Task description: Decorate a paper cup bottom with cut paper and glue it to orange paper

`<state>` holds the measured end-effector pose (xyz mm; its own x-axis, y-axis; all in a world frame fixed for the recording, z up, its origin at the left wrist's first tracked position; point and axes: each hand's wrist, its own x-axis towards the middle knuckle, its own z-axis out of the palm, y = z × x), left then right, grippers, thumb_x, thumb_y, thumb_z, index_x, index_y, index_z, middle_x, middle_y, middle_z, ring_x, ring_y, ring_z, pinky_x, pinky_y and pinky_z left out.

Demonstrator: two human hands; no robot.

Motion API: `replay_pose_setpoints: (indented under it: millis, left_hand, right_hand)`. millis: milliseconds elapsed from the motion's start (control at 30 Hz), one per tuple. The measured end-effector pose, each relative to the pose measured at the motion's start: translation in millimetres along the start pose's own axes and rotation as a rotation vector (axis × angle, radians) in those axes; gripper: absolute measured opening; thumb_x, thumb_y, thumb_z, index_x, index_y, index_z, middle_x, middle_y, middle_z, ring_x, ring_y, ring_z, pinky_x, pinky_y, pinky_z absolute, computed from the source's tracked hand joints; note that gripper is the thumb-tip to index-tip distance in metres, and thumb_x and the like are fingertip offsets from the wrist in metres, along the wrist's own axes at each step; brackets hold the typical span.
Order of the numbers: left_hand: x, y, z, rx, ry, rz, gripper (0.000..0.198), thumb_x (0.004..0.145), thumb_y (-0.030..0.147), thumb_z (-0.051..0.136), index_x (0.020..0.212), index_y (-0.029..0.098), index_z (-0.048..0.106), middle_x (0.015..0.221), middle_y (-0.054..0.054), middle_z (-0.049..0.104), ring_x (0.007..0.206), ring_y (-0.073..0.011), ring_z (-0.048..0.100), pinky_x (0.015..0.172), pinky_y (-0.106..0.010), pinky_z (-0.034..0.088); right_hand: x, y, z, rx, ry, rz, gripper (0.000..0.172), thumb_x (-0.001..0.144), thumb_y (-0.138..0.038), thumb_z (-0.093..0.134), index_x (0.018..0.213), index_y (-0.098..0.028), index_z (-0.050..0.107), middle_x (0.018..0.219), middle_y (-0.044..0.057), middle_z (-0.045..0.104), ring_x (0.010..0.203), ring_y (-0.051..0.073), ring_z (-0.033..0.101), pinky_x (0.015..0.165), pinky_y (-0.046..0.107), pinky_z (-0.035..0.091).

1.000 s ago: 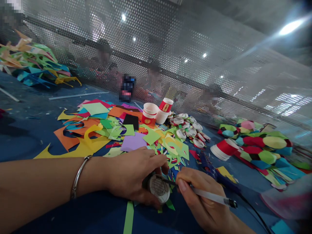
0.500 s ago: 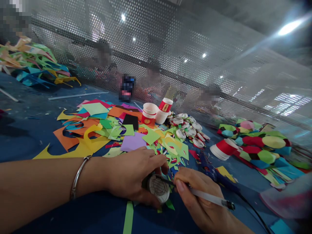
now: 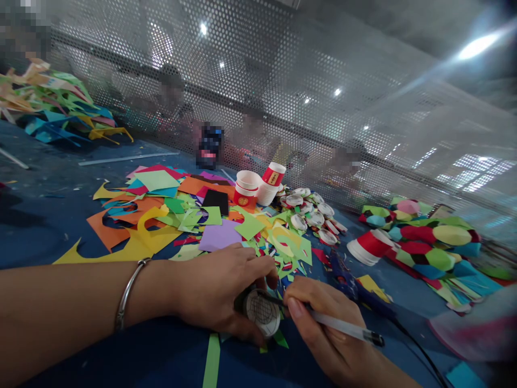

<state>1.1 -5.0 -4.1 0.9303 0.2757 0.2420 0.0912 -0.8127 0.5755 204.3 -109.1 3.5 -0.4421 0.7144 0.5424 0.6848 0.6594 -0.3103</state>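
My left hand (image 3: 232,288) is closed round a small round white piece, seemingly a paper cup base (image 3: 264,315), whose face carries a dark drawn grid. Its thumb and fingers grip the rim from the left. In my right hand (image 3: 323,323) is a pen (image 3: 343,327) with a clear barrel and a black end. The dark front of the pen lies over the upper right of the disc; whether its tip touches the surface I cannot tell. A green paper strip (image 3: 211,360) lies below the left hand.
Coloured paper scraps (image 3: 153,226) spread beyond my hands, with paper cups (image 3: 247,188) behind them. Several cut cup bottoms (image 3: 311,210) are heaped to their right. A blue glue gun (image 3: 359,291) with a cord, a tipped red-and-white cup (image 3: 371,247) and patchwork paper crafts (image 3: 436,242) lie rightward.
My right hand and the pen have shifted very slightly left. The left hand keeps its hold on the cup base in the same place.
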Motion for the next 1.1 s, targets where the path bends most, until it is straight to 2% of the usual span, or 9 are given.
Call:
replay_pose_setpoints:
  millis: [600,1100]
  left_hand:
    - [-0.1,-3.7,3.2,0.014,0.018,0.02,0.06,0.068,0.047,0.082,0.114,0.022,0.054,0.106,-0.006,0.065,0.095,-0.0256,0.06,0.079,-0.035,0.045]
    - [-0.2,-2.5,1.6,0.021,0.007,0.011,0.062,0.068,0.051,0.082,0.115,0.023,0.053,0.107,-0.006,0.065,0.095,-0.0247,0.06,0.079,-0.033,0.044]
  right_hand:
    - [-2.8,3.2,0.8,0.016,-0.014,0.013,0.016,0.093,-0.01,0.044,0.094,-0.019,0.056,0.073,0.001,0.061,0.062,0.013,0.058,0.059,0.026,0.045]
    - [-4.4,3.2,-3.7,-0.078,-0.019,-0.003,0.016,0.093,-0.009,0.045,0.091,-0.021,0.056,0.073,0.0,0.062,0.062,0.014,0.06,0.059,0.026,0.046]
